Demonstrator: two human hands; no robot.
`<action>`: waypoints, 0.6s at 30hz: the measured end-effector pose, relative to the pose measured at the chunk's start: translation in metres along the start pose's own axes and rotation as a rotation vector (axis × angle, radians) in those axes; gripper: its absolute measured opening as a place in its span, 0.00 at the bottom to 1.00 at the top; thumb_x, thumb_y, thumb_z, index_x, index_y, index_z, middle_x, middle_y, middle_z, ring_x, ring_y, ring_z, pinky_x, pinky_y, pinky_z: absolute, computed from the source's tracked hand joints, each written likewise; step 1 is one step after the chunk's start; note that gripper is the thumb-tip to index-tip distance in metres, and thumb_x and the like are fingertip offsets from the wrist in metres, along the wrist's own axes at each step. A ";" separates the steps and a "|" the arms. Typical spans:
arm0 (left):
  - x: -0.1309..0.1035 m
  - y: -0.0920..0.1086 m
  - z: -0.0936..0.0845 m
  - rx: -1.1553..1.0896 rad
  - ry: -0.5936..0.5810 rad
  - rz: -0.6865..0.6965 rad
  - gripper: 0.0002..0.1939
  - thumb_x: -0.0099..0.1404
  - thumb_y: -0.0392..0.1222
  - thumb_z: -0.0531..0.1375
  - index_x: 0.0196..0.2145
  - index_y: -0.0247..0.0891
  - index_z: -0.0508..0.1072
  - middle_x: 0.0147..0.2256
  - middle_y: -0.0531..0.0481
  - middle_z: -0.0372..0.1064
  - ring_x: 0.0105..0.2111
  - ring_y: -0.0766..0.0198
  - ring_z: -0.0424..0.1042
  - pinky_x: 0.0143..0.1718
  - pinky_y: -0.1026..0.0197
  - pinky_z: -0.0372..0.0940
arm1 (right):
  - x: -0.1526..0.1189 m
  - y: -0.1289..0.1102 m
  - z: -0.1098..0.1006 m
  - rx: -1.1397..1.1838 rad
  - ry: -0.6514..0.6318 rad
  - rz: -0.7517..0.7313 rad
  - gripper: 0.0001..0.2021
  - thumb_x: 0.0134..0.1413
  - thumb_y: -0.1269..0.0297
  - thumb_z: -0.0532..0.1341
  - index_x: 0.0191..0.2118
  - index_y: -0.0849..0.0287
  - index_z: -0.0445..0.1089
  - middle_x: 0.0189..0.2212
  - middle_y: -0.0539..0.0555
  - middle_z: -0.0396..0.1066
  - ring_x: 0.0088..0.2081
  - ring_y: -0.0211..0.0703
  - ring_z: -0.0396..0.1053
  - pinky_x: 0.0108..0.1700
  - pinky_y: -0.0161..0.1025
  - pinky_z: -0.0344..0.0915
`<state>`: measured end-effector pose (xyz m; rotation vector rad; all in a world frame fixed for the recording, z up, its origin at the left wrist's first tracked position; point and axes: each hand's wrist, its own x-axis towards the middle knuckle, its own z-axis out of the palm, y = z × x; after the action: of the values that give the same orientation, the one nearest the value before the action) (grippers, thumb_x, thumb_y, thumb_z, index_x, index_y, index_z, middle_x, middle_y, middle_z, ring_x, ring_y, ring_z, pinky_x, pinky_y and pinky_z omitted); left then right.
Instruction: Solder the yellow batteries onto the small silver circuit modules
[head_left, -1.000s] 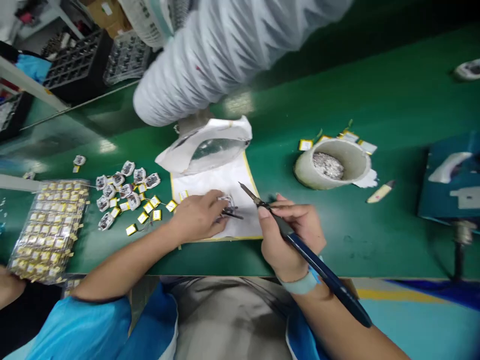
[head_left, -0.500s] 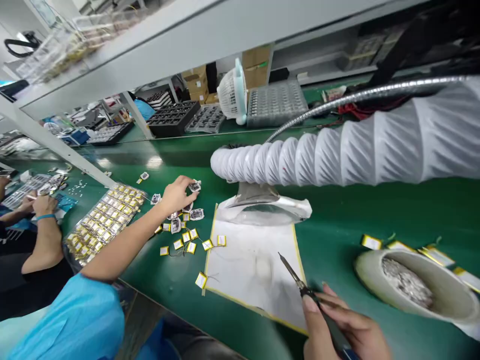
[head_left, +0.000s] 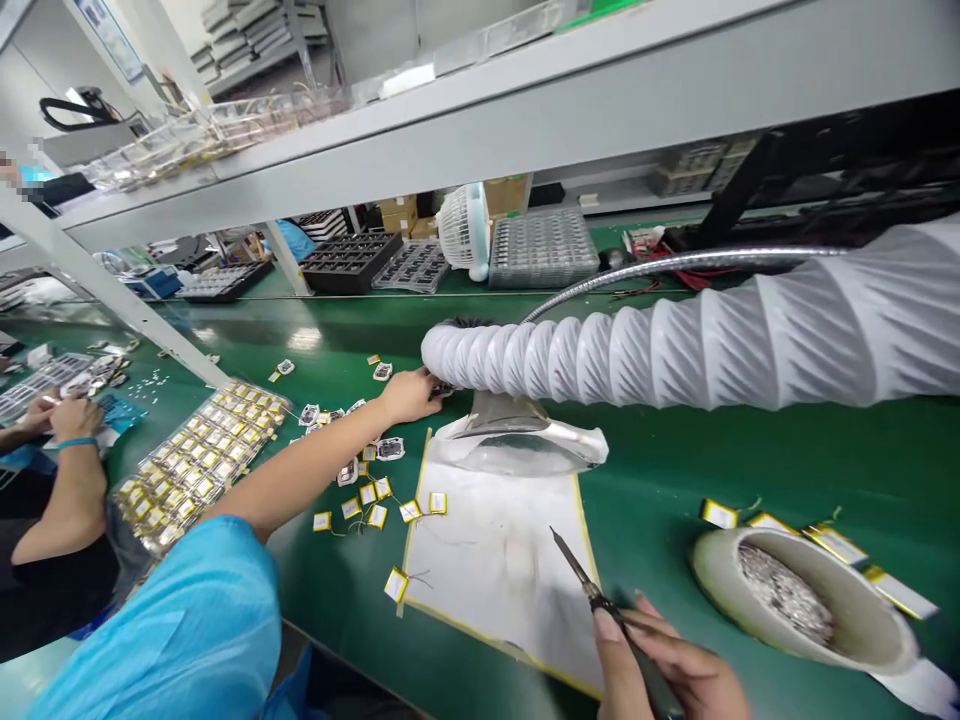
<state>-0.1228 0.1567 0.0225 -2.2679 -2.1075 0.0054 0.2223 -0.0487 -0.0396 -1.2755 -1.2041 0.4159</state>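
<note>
My right hand (head_left: 667,660) holds a soldering iron (head_left: 615,605) by its dark handle, its thin metal tip pointing up and left over a white sheet (head_left: 480,590) edged with yellow tape. My left hand (head_left: 411,396) reaches to the far side of the bench, beside the open end of a white ribbed hose (head_left: 570,350). Its fingers are curled round a small dark piece, partly hidden by the hose, that I cannot make out. Near my left forearm lie several small yellow-edged batteries (head_left: 367,494) and white-framed electronic parts (head_left: 390,449).
A clear hood (head_left: 525,450) hangs from the hose over the sheet. On the right stands an oval pot (head_left: 870,625) of silvery scraps, with batteries (head_left: 832,545) behind it. A battery tray (head_left: 210,450) lies left, near a co-worker's hands (head_left: 75,415). A shelf beam (head_left: 450,130) crosses above.
My left hand has moved right and away from me, from the white-framed parts to the hose end. The view has tilted up a little. My right hand still holds the soldering iron.
</note>
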 end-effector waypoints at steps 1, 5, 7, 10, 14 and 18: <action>-0.017 -0.005 -0.006 0.009 0.007 -0.010 0.18 0.70 0.44 0.68 0.55 0.37 0.84 0.51 0.37 0.83 0.49 0.46 0.85 0.49 0.53 0.77 | -0.001 -0.002 0.001 0.008 0.003 -0.003 0.15 0.62 0.53 0.77 0.34 0.52 0.74 0.32 0.54 0.82 0.43 0.60 0.87 0.58 0.56 0.82; -0.102 -0.015 -0.024 0.017 0.050 -0.062 0.18 0.71 0.44 0.66 0.56 0.35 0.82 0.52 0.36 0.81 0.50 0.46 0.84 0.50 0.50 0.78 | -0.001 -0.005 0.000 0.051 -0.017 -0.043 0.13 0.61 0.54 0.77 0.36 0.53 0.75 0.34 0.53 0.83 0.42 0.58 0.87 0.57 0.57 0.82; -0.144 -0.008 -0.024 -0.022 0.084 -0.035 0.17 0.72 0.45 0.65 0.55 0.36 0.81 0.52 0.38 0.81 0.53 0.47 0.83 0.53 0.50 0.78 | 0.002 -0.008 0.001 0.074 -0.025 -0.094 0.12 0.62 0.57 0.76 0.37 0.54 0.75 0.33 0.51 0.82 0.38 0.53 0.86 0.57 0.57 0.83; -0.185 0.028 -0.013 -0.200 0.221 0.210 0.14 0.73 0.48 0.66 0.53 0.43 0.80 0.50 0.44 0.81 0.49 0.55 0.83 0.44 0.58 0.77 | 0.008 -0.013 0.004 0.052 -0.010 -0.127 0.11 0.64 0.57 0.75 0.37 0.53 0.74 0.30 0.48 0.79 0.34 0.47 0.83 0.57 0.56 0.83; -0.197 0.111 0.003 -0.238 0.119 0.314 0.17 0.74 0.54 0.67 0.55 0.46 0.81 0.48 0.46 0.80 0.39 0.59 0.82 0.32 0.60 0.71 | 0.009 -0.023 -0.001 0.037 -0.016 -0.109 0.12 0.66 0.55 0.73 0.38 0.53 0.73 0.28 0.45 0.76 0.31 0.43 0.81 0.58 0.57 0.84; -0.187 0.161 0.005 -0.165 0.061 0.265 0.25 0.73 0.66 0.69 0.53 0.42 0.83 0.45 0.44 0.79 0.38 0.55 0.82 0.31 0.57 0.69 | 0.006 -0.031 -0.034 -0.032 -0.004 -0.072 0.14 0.65 0.53 0.75 0.38 0.54 0.74 0.32 0.49 0.77 0.46 0.55 0.86 0.56 0.58 0.83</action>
<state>0.0236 -0.0415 0.0068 -2.5882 -1.8254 -0.2334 0.2418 -0.0710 -0.0039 -1.2546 -1.2609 0.3482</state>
